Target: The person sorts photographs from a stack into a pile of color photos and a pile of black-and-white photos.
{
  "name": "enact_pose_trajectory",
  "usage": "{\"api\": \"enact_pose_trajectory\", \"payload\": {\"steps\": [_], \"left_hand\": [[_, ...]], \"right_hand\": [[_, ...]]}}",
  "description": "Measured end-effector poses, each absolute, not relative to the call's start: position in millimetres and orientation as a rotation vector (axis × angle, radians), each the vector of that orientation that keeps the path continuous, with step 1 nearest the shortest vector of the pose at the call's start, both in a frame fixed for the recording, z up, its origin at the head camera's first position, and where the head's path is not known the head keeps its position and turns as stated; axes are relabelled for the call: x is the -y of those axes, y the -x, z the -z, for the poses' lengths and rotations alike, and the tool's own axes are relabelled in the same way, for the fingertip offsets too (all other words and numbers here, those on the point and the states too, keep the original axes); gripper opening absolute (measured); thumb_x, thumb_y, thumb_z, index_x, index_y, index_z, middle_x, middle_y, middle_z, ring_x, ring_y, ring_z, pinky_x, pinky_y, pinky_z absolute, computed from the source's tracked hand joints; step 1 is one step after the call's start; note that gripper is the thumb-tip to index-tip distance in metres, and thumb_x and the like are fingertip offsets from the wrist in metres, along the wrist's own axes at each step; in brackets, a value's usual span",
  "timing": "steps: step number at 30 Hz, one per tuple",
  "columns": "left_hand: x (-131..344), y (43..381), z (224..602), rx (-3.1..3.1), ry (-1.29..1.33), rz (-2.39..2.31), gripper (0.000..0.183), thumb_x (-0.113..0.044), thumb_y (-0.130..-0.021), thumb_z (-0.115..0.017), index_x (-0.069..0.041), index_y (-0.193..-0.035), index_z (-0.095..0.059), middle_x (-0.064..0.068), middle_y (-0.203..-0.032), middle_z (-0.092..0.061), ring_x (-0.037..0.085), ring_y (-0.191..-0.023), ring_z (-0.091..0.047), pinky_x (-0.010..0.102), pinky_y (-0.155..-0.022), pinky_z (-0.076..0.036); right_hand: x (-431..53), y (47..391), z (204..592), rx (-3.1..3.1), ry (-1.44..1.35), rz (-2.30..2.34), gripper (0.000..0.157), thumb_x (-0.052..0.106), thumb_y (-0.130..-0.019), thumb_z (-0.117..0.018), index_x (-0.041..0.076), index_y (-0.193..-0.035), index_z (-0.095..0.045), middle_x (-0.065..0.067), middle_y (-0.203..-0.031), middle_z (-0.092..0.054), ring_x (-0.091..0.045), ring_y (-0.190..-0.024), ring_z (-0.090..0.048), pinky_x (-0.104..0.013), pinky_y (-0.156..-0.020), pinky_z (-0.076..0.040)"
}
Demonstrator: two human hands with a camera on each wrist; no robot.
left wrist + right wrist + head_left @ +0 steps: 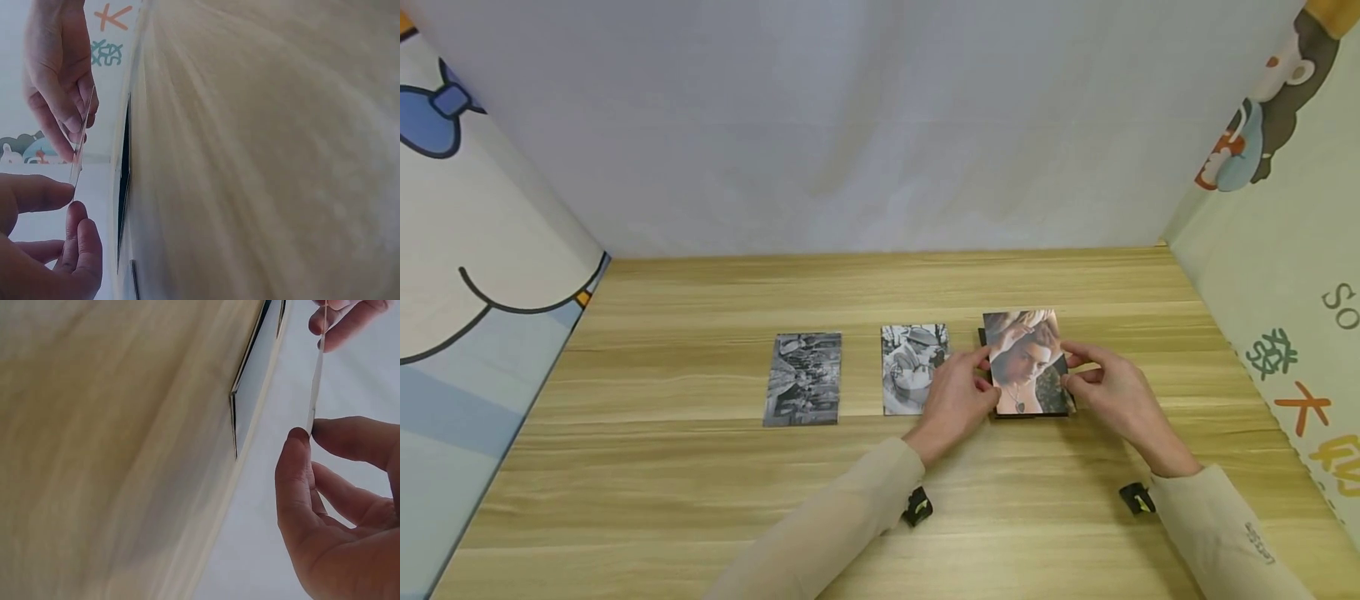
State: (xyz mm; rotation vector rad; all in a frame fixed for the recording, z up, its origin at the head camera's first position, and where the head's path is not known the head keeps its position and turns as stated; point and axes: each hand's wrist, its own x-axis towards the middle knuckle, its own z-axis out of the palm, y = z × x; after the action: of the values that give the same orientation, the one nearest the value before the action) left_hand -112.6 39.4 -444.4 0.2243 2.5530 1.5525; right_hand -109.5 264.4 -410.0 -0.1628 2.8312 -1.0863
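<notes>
A color portrait photo card (1026,362) is held up between both hands. My left hand (953,398) pinches its left edge between thumb and fingers. At the opposite edge, my right hand (1112,392) pinches it the same way. Seen edge-on in the left wrist view, the thin photo card (79,153) is raised off the table. Under it lies a dark-edged card (124,178), mostly hidden from the head view. Just left of my left hand, a black-and-white photo card (910,367) lies flat, partly covered by that hand.
Another black-and-white photo card (803,379) lies farther left on the wood-grain table (662,483). A pale curtain-like backdrop (850,125) rises behind the table. Printed panels stand at both sides, the right panel (1247,275) bearing colored characters.
</notes>
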Motion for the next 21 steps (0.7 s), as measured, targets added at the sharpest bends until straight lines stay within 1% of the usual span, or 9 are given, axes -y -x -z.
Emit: {"api": "enact_pose_trajectory", "payload": {"steps": [13, 17, 21], "left_hand": [[-40.8, 117.1, 449.6, -2.576, -0.237, -1.490, 0.065, 0.002, -0.081, -0.077, -0.001, -0.144, -0.059, 0.006, -0.115, -0.067, 0.004, -0.079, -0.062, 0.018, -0.077, -0.052], [-40.8, 119.1, 450.7, -2.616, -0.259, -1.442, 0.065, 0.001, -0.081, -0.077, -0.001, -0.143, -0.060, 0.005, -0.114, -0.068, 0.007, -0.084, -0.060, 0.020, -0.080, -0.050], [-40.7, 120.0, 451.6, -2.649, -0.284, -1.392, 0.064, 0.001, -0.081, -0.076, -0.001, -0.143, -0.060, 0.005, -0.113, -0.069, 0.010, -0.087, -0.058, 0.021, -0.080, -0.049]], "right_hand": [[-267.2, 115.9, 415.5, -2.829, 0.191, 1.052, 0.051, 0.000, -0.093, -0.065, -0.010, -0.142, -0.054, -0.027, -0.119, -0.067, -0.042, -0.104, -0.071, -0.018, -0.070, -0.055], [-266.6, 117.7, 416.4, -2.820, 0.194, 1.049, 0.050, 0.000, -0.093, -0.067, -0.011, -0.141, -0.055, -0.027, -0.118, -0.067, -0.042, -0.103, -0.071, -0.017, -0.070, -0.055], [-266.4, 118.7, 416.7, -2.812, 0.188, 1.036, 0.050, 0.001, -0.093, -0.067, -0.011, -0.140, -0.056, -0.027, -0.118, -0.067, -0.042, -0.104, -0.071, -0.017, -0.071, -0.055]]}}
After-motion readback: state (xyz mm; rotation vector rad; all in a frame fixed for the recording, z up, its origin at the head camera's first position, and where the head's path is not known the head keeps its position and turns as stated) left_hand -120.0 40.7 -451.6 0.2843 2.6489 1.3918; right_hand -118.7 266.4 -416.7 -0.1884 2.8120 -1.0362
